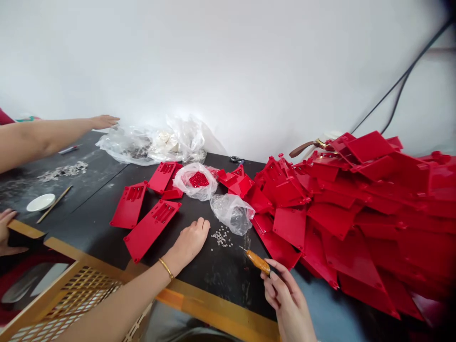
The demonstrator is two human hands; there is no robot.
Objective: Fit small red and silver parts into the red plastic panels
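Note:
My right hand (287, 294) grips the amber handle of an awl (258, 261), its thin metal tip pointing left over the black table. My left hand (190, 240), with a gold bangle at the wrist, rests closed on the table, its fingertips hidden beneath it. Just right of it lies a scatter of small metal rings (221, 237). Behind them a clear plastic bag (233, 213) lies on its side, and a second bag holds small red pieces (198, 179). Left of my left hand is a red plastic panel (153, 228) with slots at one end.
A large heap of red panels (356, 213) covers the right side. Clear bags (153, 145) stand by the wall. At left are a co-worker's arm (46, 137), a white dish (41, 203), a thin stick (55, 204) and a yellow crate (81, 289) below the table edge.

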